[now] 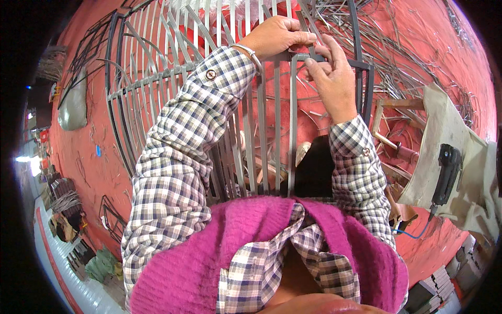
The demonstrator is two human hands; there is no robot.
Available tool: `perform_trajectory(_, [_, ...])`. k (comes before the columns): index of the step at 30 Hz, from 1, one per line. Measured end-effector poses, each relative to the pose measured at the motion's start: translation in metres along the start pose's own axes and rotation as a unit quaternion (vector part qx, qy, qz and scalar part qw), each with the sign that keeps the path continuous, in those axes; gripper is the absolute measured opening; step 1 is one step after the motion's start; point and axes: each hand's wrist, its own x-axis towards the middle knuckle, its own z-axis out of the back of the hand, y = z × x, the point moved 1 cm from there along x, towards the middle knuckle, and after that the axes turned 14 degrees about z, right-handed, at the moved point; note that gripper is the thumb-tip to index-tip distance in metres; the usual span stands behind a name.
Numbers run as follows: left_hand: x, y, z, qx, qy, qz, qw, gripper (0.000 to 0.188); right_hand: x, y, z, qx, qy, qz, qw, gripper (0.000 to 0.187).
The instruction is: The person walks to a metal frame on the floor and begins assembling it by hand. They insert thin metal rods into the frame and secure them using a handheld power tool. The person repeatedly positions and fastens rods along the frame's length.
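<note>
A dark metal frame (357,36) spans the space in front of me, strung with several long flat grey strips (292,120) and crossed by a bar. At this bar my left hand (273,38), with a metal bangle at the wrist, pinches a short grey strip end (304,23) between thumb and fingers. Close beside it on the right, my right hand (335,78) has its fingers curled at the same strip where it meets the bar; its fingertips partly hide the contact. Other strip ends (196,23) stick up loose along the bar to the left.
Loose grey strips (402,57) lie heaped on the red floor (91,157) at the far right. A wooden stand (400,104) and a draped pale cloth (434,115) are to my right, with a black hand tool (447,170) and blue hose (410,235). Dark frames (91,49) stand far left.
</note>
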Motion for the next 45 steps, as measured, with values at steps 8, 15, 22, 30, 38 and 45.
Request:
perform_trajectory(8, [0.002,0.002,0.001,0.000,-0.014,0.005,1.000,0.026,-0.004,-0.014,0.014,0.156,0.010,-0.025,0.987,0.031])
perform_trajectory(15, [0.017,0.016,0.003,-0.195,-0.055,-0.038,0.979,0.025,-0.023,-0.022,0.019,0.179,0.027,-0.062,0.982,0.014])
perform_trajectory(22, [-0.001,0.009,0.007,0.006,-0.066,-0.089,0.994,0.020,-0.030,-0.032,0.025,0.127,0.070,-0.061,0.988,0.011])
perform_trajectory(30, [-0.023,0.025,0.022,0.140,0.024,-0.053,0.989,0.027,-0.031,-0.034,0.028,0.078,0.068,-0.048,0.994,0.012])
perform_trajectory(38, [-0.028,0.017,0.023,0.246,0.057,-0.036,0.967,0.030,-0.031,-0.030,0.018,0.037,0.105,-0.021,0.994,0.012])
perform_trajectory(45, [-0.024,0.012,0.027,0.143,0.056,-0.045,0.987,0.024,-0.031,-0.025,0.019,0.026,0.103,-0.027,0.994,0.011])
